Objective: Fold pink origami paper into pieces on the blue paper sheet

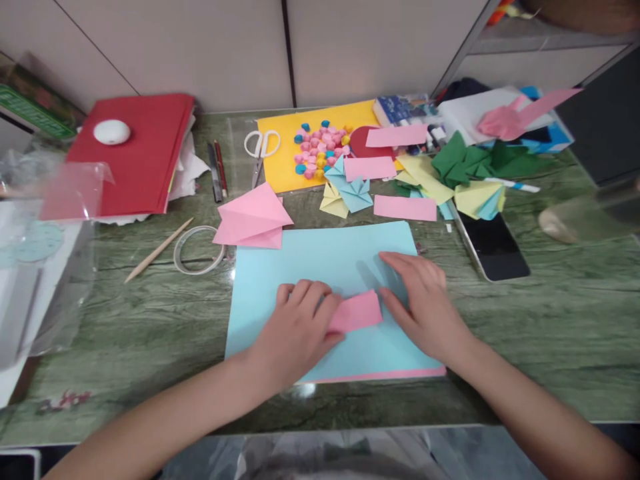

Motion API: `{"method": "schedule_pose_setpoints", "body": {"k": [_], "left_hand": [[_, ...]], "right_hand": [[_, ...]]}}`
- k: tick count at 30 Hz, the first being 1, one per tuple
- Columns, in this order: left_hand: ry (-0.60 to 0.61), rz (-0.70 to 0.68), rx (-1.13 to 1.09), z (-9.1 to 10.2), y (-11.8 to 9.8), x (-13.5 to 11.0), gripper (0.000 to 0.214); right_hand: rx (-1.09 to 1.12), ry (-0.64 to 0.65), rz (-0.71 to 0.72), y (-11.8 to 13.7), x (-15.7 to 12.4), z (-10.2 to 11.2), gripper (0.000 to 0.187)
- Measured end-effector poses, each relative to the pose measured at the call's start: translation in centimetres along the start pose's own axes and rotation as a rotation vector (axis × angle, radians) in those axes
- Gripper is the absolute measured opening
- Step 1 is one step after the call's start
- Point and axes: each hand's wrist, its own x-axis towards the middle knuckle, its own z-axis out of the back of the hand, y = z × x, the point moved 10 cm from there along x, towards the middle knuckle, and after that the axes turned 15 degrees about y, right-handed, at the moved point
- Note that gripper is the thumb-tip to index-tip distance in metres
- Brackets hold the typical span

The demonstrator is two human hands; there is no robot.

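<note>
Both forearms reach in from the bottom edge of the head view, meeting over a light blue sheet (320, 267) that lies flat on the green table (550, 333), with a pink sheet's edge showing beneath it. On that blue sheet sits a small pink paper piece (356, 311), folded. The left hand (295, 327) presses down on its left end, fingers curled over the edge and gripping it, apparently to pin it flat. The right hand (425, 303) lies open and relaxed just beside its right end, thumb touching the corner, holding nothing; it seems to steady the paper.

Farther back rests a larger folded pink shape (253, 217), with a tape ring (197, 250) and a wooden stick (157, 250) to its left. White scissors (261, 147) lie on a yellow sheet (280, 167) bearing small paper hearts (320, 147). A dark phone (493, 243) sits to the right.
</note>
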Motion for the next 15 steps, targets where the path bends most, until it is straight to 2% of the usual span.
{"method": "schedule_pose_setpoints", "body": {"k": [3, 6, 11, 15], "left_hand": [[-0.129, -0.214, 0.081, 0.6, -2.1, -1.1, 0.003], [-0.229, -0.4, 0.149, 1.0, -3.4, -2.6, 0.018], [-0.335, -0.421, 0.11, 2.1, -2.1, -3.4, 0.014], [-0.349, -0.369, 0.029, 2.4, -0.7, -3.1, 0.016]], "right_hand": [[0.024, -0.001, 0.004, -0.1, 0.0, 0.0, 0.046], [0.068, -0.01, 0.02, -0.2, 0.0, 0.2, 0.045], [0.145, -0.032, 0.117, 0.6, -0.3, 0.6, 0.043], [0.248, 0.054, 0.279, 2.6, -0.5, 0.3, 0.041]]}}
